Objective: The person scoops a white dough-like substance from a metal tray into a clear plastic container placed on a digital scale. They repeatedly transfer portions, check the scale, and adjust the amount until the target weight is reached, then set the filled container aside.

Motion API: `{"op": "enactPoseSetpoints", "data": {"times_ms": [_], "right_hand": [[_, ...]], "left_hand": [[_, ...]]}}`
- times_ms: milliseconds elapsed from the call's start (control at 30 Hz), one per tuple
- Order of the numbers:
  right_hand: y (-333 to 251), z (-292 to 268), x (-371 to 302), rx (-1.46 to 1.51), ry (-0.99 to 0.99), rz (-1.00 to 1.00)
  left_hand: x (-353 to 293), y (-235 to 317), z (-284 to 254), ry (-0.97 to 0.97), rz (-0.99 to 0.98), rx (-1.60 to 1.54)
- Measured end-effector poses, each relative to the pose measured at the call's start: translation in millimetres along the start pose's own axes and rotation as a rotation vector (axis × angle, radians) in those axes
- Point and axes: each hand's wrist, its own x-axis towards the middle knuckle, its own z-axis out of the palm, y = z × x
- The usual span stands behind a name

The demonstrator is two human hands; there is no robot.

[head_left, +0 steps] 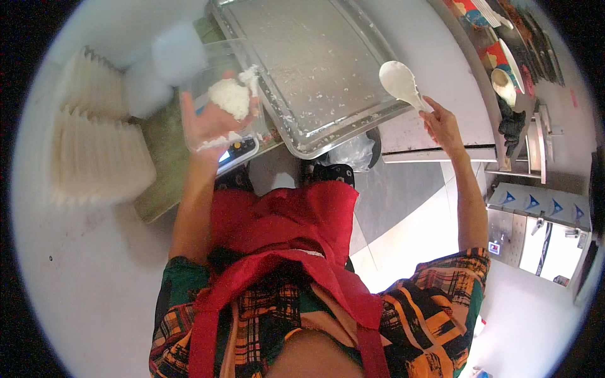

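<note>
My left hand (213,125) supports a clear plastic container (190,135) from below, and its fingers show through the clear plastic. A mound of white rice (230,97) lies in the container, with more grains stuck near its rim. My right hand (443,126) grips the handle of a white rice paddle (397,78), whose broad end is over the right edge of a large metal tray (315,69). Loose grains of rice are scattered over the tray. Partly hidden beneath the container is a small scale (242,150) with a lit display.
Stacked clear containers (101,154) stand at the left on a greenish board (157,183). Right of the tray is a white surface (441,75). A rack with spoons (503,85) and other utensils runs along the right wall. A clear plastic bag (353,153) hangs below the tray.
</note>
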Motion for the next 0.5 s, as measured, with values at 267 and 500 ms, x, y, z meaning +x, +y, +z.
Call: {"op": "enactPoseSetpoints", "data": {"times_ms": [267,500], "right_hand": [[5.5,0.5,21.6,-0.572,-0.071,-0.160],[23.1,19.5,24.2,-0.671,-0.051,-0.049]], "left_hand": [[-20.7,13.8,-16.5,0.236,0.249,0.109],[-45.6,41.0,-54.0,0.343,0.336,0.366]]}}
